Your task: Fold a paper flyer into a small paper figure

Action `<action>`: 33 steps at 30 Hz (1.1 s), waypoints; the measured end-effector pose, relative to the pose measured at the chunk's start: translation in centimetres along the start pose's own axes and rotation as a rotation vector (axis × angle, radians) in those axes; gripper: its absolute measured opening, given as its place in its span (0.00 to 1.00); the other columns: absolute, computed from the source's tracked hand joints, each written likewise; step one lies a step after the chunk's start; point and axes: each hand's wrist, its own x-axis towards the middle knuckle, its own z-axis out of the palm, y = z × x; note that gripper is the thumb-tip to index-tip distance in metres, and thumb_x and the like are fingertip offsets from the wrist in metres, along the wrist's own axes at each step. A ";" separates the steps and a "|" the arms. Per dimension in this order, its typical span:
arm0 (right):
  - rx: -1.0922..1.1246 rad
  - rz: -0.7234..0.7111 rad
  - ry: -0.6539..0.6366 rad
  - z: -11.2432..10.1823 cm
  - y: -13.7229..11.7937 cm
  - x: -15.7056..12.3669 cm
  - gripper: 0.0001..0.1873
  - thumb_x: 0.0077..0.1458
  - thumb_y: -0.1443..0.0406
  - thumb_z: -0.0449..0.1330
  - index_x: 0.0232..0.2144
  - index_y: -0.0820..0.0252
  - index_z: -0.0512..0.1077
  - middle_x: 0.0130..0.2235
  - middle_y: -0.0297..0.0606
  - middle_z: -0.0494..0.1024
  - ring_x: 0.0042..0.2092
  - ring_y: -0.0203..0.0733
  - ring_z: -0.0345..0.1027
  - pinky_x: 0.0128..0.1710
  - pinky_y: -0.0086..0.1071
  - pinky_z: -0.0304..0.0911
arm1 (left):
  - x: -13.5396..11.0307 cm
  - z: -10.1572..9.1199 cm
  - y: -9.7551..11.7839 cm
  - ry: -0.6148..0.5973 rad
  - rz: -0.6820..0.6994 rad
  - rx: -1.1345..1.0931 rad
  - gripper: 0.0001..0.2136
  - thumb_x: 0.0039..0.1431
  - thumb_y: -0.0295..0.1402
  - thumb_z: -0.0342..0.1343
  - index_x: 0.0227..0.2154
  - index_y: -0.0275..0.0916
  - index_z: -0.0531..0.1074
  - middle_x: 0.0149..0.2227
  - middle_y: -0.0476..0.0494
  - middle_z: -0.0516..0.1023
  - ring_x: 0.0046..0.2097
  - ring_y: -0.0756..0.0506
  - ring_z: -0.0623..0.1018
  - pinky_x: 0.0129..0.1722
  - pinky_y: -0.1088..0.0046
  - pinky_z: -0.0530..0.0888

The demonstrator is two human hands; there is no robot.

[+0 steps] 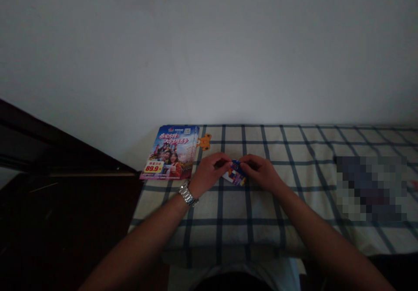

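Note:
My left hand (209,173) and my right hand (260,173) meet above the middle of a checked cloth, and their fingertips pinch a small blue, red and white printed card or folded leaflet (235,174) from both sides. Its lower corner shows below my fingers, and part of it is hidden by them. A silver metal wristwatch (187,194) sits on my left wrist. Just left of my left hand lies a stack of glossy printed brochures (169,152), with "89.9" on a yellow label.
A small orange cut-out shape (204,142) pokes out beside the brochures at the wall side. The white-and-blue checked cloth (303,151) covers a bed or table against a white wall (209,51). A pixelated blurred patch (370,188) lies at right. Dark furniture (48,160) stands at left.

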 end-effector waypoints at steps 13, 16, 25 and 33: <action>-0.061 0.015 0.012 0.1 -0.3 0.0 0.14 0.59 0.53 0.64 0.37 0.57 0.77 0.34 0.36 0.83 0.34 0.41 0.77 0.35 0.33 0.71 | -0.1 0.2 -0.1 -0.021 0.005 0.050 0.11 0.65 0.44 0.59 0.36 0.42 0.79 0.35 0.48 0.82 0.37 0.46 0.81 0.39 0.71 0.75; -0.034 0.019 0.049 0.1 -0.3 0.1 0.13 0.58 0.53 0.65 0.36 0.56 0.77 0.33 0.36 0.83 0.34 0.42 0.77 0.35 0.33 0.71 | 0.0 0.2 -0.1 0.006 0.011 0.055 0.11 0.65 0.43 0.59 0.37 0.42 0.79 0.36 0.48 0.82 0.37 0.46 0.81 0.40 0.71 0.75; -0.004 0.016 0.136 -0.2 -0.1 0.3 0.15 0.58 0.52 0.64 0.36 0.56 0.76 0.33 0.37 0.82 0.34 0.42 0.76 0.34 0.34 0.71 | 0.1 0.1 -0.1 0.004 0.006 0.050 0.10 0.65 0.42 0.58 0.39 0.41 0.78 0.37 0.47 0.82 0.38 0.46 0.81 0.40 0.71 0.76; 0.037 0.016 0.113 0.2 0.0 0.3 0.15 0.58 0.51 0.64 0.36 0.56 0.75 0.33 0.36 0.82 0.34 0.42 0.76 0.35 0.34 0.71 | 0.2 -0.1 -0.5 0.001 0.021 0.103 0.10 0.66 0.41 0.58 0.38 0.42 0.79 0.37 0.48 0.82 0.39 0.46 0.80 0.40 0.70 0.74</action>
